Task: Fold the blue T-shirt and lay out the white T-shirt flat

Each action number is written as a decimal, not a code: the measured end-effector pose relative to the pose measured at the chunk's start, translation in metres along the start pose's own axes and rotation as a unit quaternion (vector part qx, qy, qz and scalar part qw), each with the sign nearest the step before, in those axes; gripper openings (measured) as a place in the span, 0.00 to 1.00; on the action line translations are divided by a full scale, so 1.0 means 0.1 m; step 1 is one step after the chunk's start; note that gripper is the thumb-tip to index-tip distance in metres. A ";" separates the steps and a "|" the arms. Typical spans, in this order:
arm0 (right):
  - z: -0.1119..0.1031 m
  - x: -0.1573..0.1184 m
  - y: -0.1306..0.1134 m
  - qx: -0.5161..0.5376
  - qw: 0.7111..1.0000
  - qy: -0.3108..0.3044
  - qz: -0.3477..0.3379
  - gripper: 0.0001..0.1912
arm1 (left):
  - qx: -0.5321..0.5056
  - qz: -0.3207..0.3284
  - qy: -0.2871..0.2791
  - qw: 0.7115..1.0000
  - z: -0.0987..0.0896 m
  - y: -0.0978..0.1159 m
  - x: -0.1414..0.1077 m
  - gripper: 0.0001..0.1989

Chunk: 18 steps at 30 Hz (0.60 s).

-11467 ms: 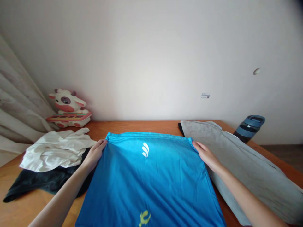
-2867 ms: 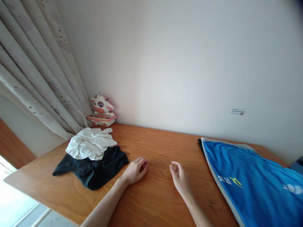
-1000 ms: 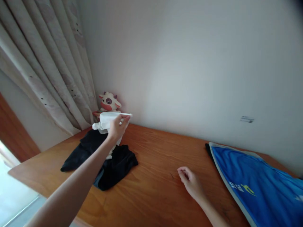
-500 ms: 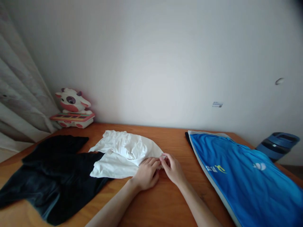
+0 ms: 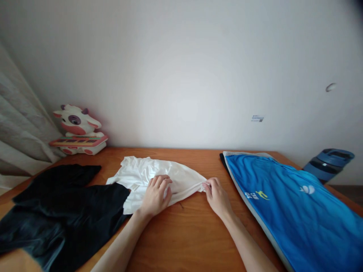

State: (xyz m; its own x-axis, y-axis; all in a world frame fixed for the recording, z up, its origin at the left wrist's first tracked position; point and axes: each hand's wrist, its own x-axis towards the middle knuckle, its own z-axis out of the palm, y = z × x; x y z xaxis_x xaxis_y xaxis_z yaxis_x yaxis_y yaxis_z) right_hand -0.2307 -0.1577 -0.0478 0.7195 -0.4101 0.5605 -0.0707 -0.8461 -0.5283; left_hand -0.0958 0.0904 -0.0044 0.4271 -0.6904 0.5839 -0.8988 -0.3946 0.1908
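Note:
A rumpled white garment [image 5: 181, 173] lies across the middle of the wooden table, its left end touching a black garment [image 5: 82, 211]. My right hand [image 5: 217, 194] pinches the white cloth's right corner, which is drawn out to a point. On the cloth's near side rests my left hand [image 5: 156, 194], its fingers curled around a fold of white fabric. Some of the fabric under the left palm is hidden.
Blue shirts with a grey layer beneath [image 5: 283, 200] lie flat on the right. Behind them a blue bottle [image 5: 327, 164] leans. A cow-shaped toy keyboard [image 5: 78, 130] stands at the back left by a curtain [image 5: 22, 113]. A pale wall [image 5: 181, 75] rises behind.
My right hand has moved right, stretching the white corner outward. My left hand has shifted left along the cloth, so the hands are now apart. The view has turned slightly.

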 end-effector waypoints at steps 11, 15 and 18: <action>-0.17 0.01 0.12 -0.104 0.987 0.115 -0.049 0.23 | 0.096 -0.121 -0.139 0.978 -0.04 -0.39 -0.10 0.19; -0.09 -0.04 -0.10 -0.095 0.994 -0.012 -0.047 0.30 | 0.027 -0.091 -0.151 0.984 -0.07 -0.33 -0.05 0.16; -0.16 0.00 -0.16 -0.026 0.997 -0.073 -0.021 0.17 | -0.088 -0.097 -0.170 0.977 -0.17 -0.32 -0.02 0.15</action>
State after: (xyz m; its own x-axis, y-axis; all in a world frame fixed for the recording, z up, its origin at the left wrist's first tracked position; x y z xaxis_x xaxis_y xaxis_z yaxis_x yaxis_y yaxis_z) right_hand -0.2407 -0.1500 -0.0293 0.8156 -0.3230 0.4802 -0.0708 -0.8792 -0.4711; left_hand -0.0691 0.1147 0.0021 0.5731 -0.7856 0.2332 -0.7874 -0.4490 0.4223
